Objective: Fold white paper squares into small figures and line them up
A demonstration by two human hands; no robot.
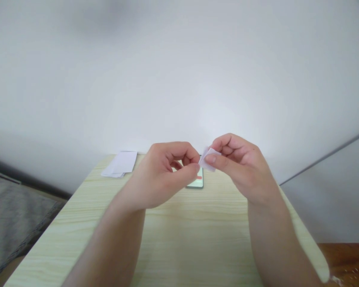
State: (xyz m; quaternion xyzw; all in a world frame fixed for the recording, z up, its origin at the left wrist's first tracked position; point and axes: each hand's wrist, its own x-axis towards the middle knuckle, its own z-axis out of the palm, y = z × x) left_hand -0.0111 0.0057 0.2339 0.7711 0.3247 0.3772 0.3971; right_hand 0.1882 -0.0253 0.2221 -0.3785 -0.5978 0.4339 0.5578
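Note:
A small folded piece of white paper [208, 164] is held up above the table between my two hands. My right hand [239, 167] grips it, thumb across its front and the fingers curled behind. From the other side, my left hand [170, 171] pinches the paper's left corner between thumb and index finger. Below and behind the hands lies a phone [197, 184] with a lit screen, mostly hidden by my left hand. Farther left, a loose stack of white paper sheets [122, 163] rests at the table's back edge.
The pale wood-grain table [194, 243] stands against a white wall [179, 79]. A grey fabric surface [14, 211] lies beyond its left edge. At the lower right is a brown wooden floor [347, 261] with small white bits on it.

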